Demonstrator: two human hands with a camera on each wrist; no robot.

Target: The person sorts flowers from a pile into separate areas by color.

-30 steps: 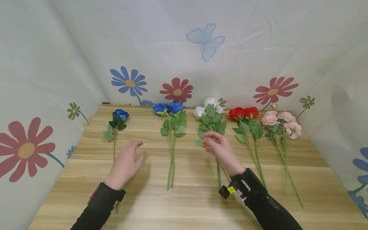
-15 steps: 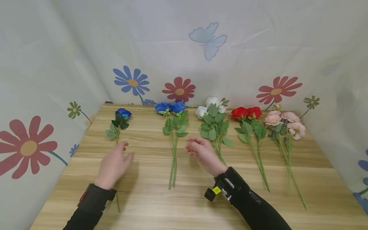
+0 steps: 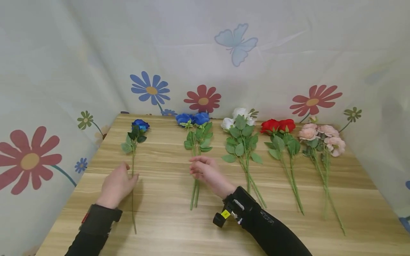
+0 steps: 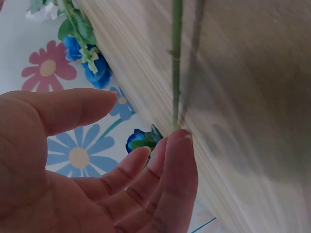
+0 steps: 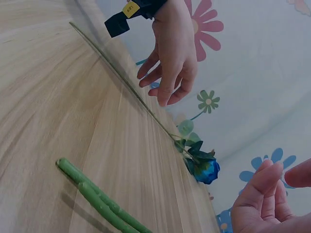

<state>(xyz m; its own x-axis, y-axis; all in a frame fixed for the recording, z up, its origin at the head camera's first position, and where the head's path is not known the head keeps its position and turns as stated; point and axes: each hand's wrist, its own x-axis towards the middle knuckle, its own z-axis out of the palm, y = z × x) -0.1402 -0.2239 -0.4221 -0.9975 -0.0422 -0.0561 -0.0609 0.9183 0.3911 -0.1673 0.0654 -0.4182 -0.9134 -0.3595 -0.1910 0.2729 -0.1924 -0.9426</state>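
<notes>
In the head view my left hand [image 3: 116, 186] hovers beside the stem of a single blue rose [image 3: 140, 124] at the left. The left wrist view has that rose's stem [image 4: 176, 73] passing near the fingertips, thumb spread apart; whether they touch it is unclear. My right hand [image 3: 208, 174] is over the stems of two blue roses [image 3: 201, 118], hiding their middle part. Its fingers are loosely bent and hold nothing. The right wrist view shows those cut stem ends [image 5: 97, 194], and the right hand [image 5: 265, 204] with thumb and fingers apart.
To the right lie white roses [image 3: 239, 113], red roses [image 3: 278, 125] and pink flowers [image 3: 323, 133], their stems toward me. All rest on a wooden table [image 3: 166, 227]. A printed white curtain [image 3: 179, 46] borders the table's back and sides.
My right hand has moved left, from over the white roses' stems to the paired blue roses' stems. My left hand has shifted left and slightly nearer me. The head view has turned slightly.
</notes>
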